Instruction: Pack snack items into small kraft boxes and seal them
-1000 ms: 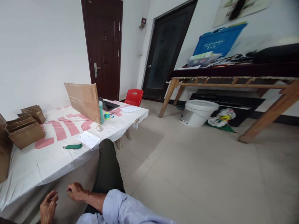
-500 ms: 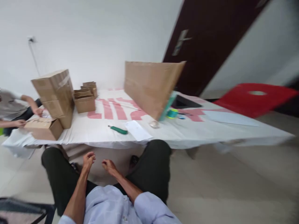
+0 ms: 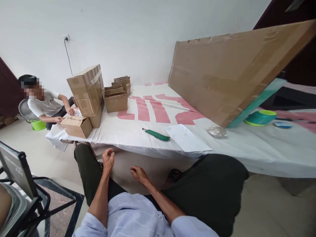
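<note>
I sit in front of a low table (image 3: 128,138) covered with a white cloth with red marks. My left hand (image 3: 108,160) is raised between my knees with its fingers loosely apart, holding nothing. My right hand (image 3: 138,173) hangs a little to its right, fingers curled loosely, with nothing in it. Both hands are below the table's front edge. On the table, nearest to them, lie a green-handled knife (image 3: 157,134) and a white sheet of paper (image 3: 186,137).
A big cardboard sheet (image 3: 229,69) leans on the right. Taped boxes (image 3: 86,92) and folded cartons (image 3: 116,95) stand at the left end, where another person (image 3: 45,103) handles a box (image 3: 76,126). A green tape roll (image 3: 259,117) and a black chair (image 3: 22,184) are nearby.
My view has swung left from the room toward the table and come closer. Both hands have stayed in front of me, between my knees, holding nothing.
</note>
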`<state>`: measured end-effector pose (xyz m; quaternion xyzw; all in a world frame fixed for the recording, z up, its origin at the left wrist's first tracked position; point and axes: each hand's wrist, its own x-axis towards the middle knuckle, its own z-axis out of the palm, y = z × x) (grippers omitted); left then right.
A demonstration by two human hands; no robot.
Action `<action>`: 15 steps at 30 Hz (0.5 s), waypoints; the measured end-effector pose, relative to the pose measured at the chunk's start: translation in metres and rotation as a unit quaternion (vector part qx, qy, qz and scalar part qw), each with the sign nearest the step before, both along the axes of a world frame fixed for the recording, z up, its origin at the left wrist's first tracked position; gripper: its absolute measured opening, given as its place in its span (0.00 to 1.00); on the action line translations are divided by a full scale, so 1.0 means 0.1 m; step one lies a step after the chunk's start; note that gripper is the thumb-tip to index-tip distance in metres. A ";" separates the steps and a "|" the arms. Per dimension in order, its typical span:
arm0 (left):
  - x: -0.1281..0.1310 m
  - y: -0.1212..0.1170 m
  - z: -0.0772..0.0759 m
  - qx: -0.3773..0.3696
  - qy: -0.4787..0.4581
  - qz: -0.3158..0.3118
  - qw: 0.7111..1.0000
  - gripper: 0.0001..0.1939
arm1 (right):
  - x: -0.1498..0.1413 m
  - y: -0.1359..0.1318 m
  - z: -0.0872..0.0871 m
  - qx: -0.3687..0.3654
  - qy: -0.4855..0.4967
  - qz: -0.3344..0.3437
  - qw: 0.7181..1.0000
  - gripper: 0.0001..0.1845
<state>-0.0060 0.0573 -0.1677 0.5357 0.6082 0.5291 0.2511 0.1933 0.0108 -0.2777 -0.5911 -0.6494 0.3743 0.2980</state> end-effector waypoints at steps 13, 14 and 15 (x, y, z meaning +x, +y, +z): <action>-1.32 0.86 1.65 0.032 0.278 0.257 0.925 0.48 | -0.11 -0.04 0.04 -0.016 -0.010 0.007 1.000 0.15; -1.39 0.92 1.72 0.008 0.281 0.250 0.927 0.48 | -0.11 -0.04 0.05 -0.016 -0.010 0.007 1.000 0.15; -1.44 0.97 1.76 -0.009 0.279 0.241 0.930 0.47 | -0.11 -0.04 0.05 -0.016 -0.010 0.007 1.000 0.15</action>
